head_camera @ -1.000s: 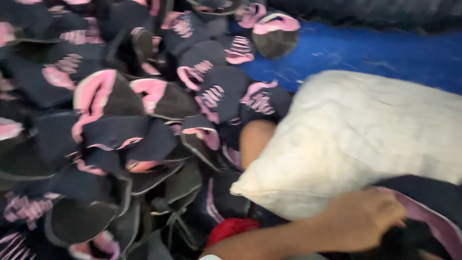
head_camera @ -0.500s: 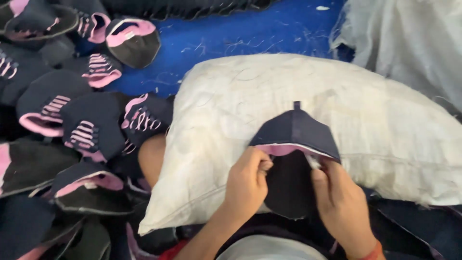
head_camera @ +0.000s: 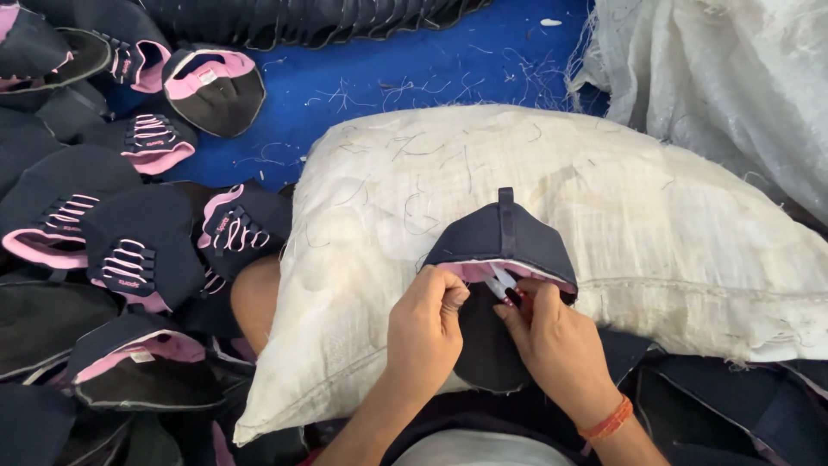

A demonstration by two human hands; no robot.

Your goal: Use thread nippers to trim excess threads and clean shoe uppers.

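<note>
A dark navy shoe upper (head_camera: 504,246) with a pink lining lies on top of a stuffed white woven sack (head_camera: 552,224) that serves as a work cushion. Its long axis runs straight away from the person, with the pull tab at the far end and the open edge nearest the body, so the piece sits directly ahead of both hands, about equally close to each. The left hand (head_camera: 427,324) is curled, pinching the near pink edge on its left side. The right hand (head_camera: 552,341), with an orange thread band at the wrist, pinches the same edge beside it, and a small white and red tool, too small to identify, shows between the fingertips.

To the left lies a heap of similar shoe uppers (head_camera: 138,259), navy with pink lining and pale lace stripes; some carry small white rectangular labels inside. A blue floor mat (head_camera: 414,69) strewn with loose threads lies beyond, and a crumpled white sack (head_camera: 724,78) fills the upper right corner.
</note>
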